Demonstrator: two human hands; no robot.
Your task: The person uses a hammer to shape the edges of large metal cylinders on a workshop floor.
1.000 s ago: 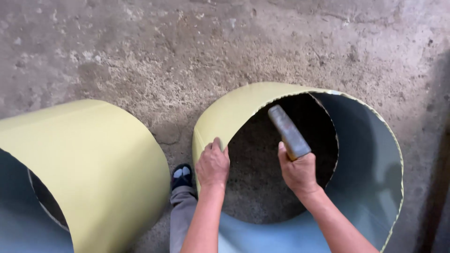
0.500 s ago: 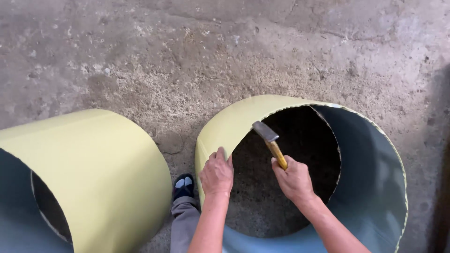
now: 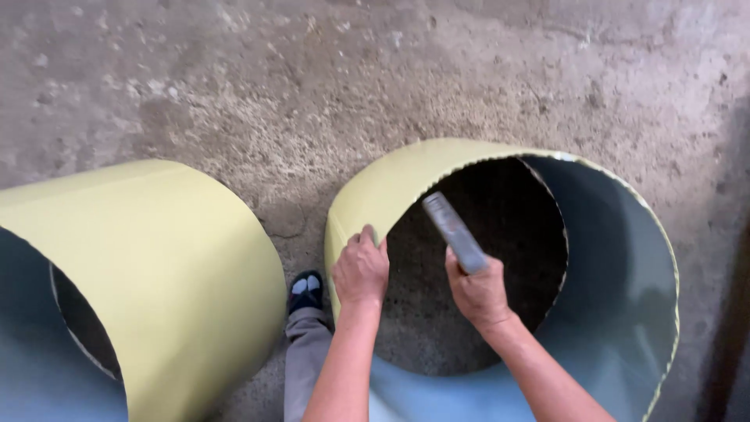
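A pale yellow sheet-metal cylinder [image 3: 375, 187] with a grey inside stands on the concrete floor in front of me, open at the top. My left hand [image 3: 361, 270] grips its near left rim, fingers hooked over the edge. My right hand [image 3: 478, 294] is closed around the handle of a hammer [image 3: 455, 232], whose grey head is raised and tilted up to the left inside the cylinder's opening, close to the rim by my left hand.
A second pale yellow cylinder [image 3: 156, 258] stands to the left, close beside the first. My grey trouser leg and dark shoe [image 3: 305, 291] sit between the two. Rough concrete floor [image 3: 312, 78] stretches beyond them.
The hammer head dropped toward the rim half a second ago and is now lifted again. My left hand has stayed on the rim.
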